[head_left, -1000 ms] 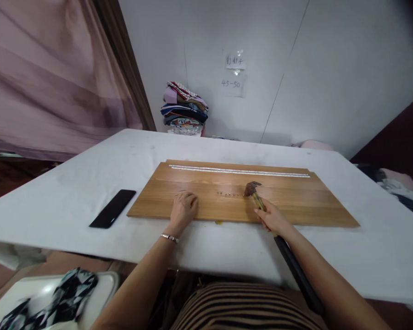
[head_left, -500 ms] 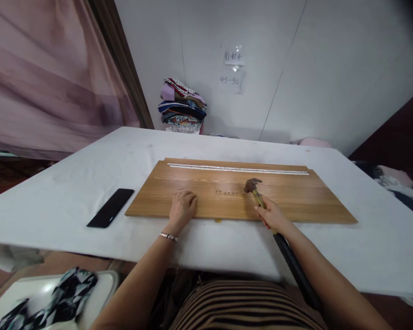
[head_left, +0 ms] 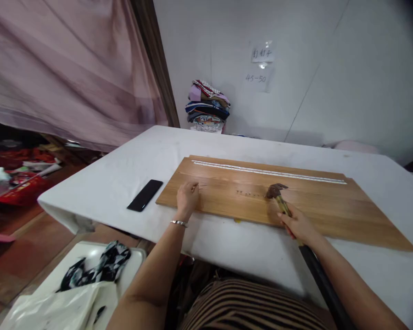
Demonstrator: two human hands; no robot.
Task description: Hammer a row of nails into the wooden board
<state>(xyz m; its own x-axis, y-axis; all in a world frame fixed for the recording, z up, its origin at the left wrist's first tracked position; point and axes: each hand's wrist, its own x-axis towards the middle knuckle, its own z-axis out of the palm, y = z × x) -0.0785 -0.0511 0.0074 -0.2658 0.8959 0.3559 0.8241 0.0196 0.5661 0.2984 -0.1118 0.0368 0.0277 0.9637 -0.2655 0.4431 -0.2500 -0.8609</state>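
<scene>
My right hand is wrapped round the handle of a claw hammer. The hammer's rusty head rests at the right end of a row of several small nails, which stand up from a wooden board. At the board's left side is my left hand, its fingers curled and thumb and forefinger brought together. Whatever they may pinch is too small to make out. A few loose thin nails lie just right of those fingertips.
Two white marked strips run along the board's far edge. A black phone lies left of the board on the white-covered table. Folded clothes are stacked by the wall. A white stool with patterned cloth stands at lower left.
The view has turned left. My left hand has shifted left across the board, from the right of the loose nails to their left, and its fingers have drawn together. The hammer stays by the nail row.
</scene>
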